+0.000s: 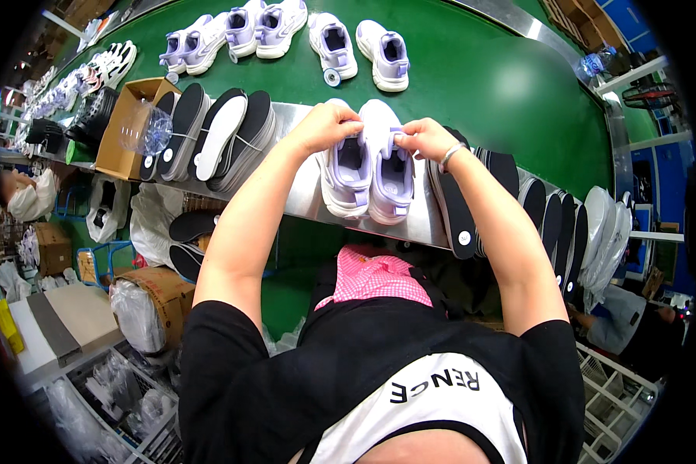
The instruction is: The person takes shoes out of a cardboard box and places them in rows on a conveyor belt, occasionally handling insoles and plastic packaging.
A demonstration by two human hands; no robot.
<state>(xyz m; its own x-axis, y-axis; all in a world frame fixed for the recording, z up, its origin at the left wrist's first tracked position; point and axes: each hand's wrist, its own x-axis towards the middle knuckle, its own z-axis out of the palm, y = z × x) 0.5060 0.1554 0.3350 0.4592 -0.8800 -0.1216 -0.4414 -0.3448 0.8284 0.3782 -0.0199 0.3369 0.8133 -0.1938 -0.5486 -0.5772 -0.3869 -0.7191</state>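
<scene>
Two white and lilac sneakers stand side by side on the metal ledge in front of me, heels toward me. The fingers of my left hand [326, 128] are closed on the tongue area of the left sneaker [345, 193]. My right hand [428, 141], with a bracelet at its wrist, pinches the upper of the right sneaker [390, 205] near its opening. Both sneakers rest on their soles. Pale lilac lining shows inside each one. My fingers partly cover the tongues.
Beyond the metal ledge [294, 193] runs a green conveyor belt [472, 93] carrying several similar sneakers [383, 58]. Bundled black and white insoles [224, 139] stand left, beside a cardboard box [124, 131]. More insole stacks [458, 209] line the right side. A plastic bottle [595, 63] lies far right.
</scene>
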